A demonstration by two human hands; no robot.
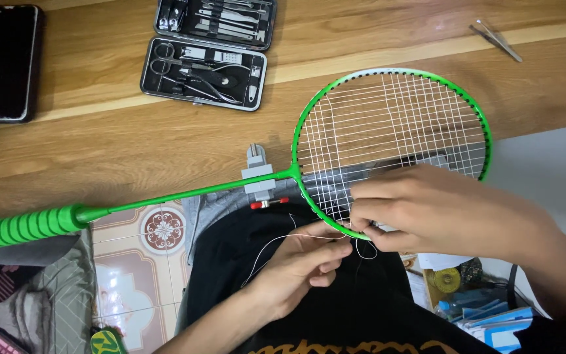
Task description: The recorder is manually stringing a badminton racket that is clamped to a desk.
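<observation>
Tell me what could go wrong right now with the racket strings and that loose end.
The loose white string pinched by the left hand could slip and lose tension. The racket overhangs the table edge, held by one small clamp, so it may twist under the right hand. The open tool kit lies out of easy reach.

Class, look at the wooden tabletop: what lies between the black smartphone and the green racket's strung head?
In the head view, the open black grooming-tool case lies between the black smartphone and the green racket's strung head.
</observation>
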